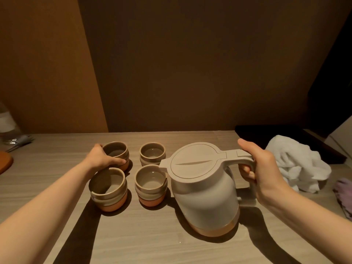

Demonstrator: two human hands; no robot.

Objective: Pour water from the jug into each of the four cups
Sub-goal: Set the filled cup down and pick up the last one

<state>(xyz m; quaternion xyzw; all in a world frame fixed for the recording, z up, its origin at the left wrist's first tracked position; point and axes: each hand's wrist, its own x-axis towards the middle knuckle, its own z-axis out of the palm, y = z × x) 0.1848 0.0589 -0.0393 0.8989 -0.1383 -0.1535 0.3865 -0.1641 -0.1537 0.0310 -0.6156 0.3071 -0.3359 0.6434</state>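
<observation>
Gripping the handle [245, 161] of the jug [204, 189], the right hand [264, 170] has its fingers curled through the loop and its thumb laid along the top of the handle, near the hinge of the lid [196, 161]. The jug is pale beige with a flat closed lid and an orange-tinted base, and it stands on the table [152, 241] to the right of the cups, its spout [163, 166] pointing left and reaching over the rim of the near right cup [150, 185]. Whether the base rests fully on the wood or is just lifted cannot be told. Four squat ceramic cups, grey-brown above and terracotta below, stand in a two-by-two square. The left hand [102, 159] holds the far left cup [116, 154], fingers wrapped round its side and the thumb at its far rim. The near left cup [108, 189] stands just in front of that hand, close under the wrist. The far right cup [152, 154] stands behind the near right one, next to the jug's lid. The two right cups show a glossy sheen inside that may be water; the left pair look duller, though this is hard to judge in the dim, warm light. Right of the jug a crumpled white towel [297, 164] lies on the table, with a purple cloth [344, 195] at the frame's edge beside it.
</observation>
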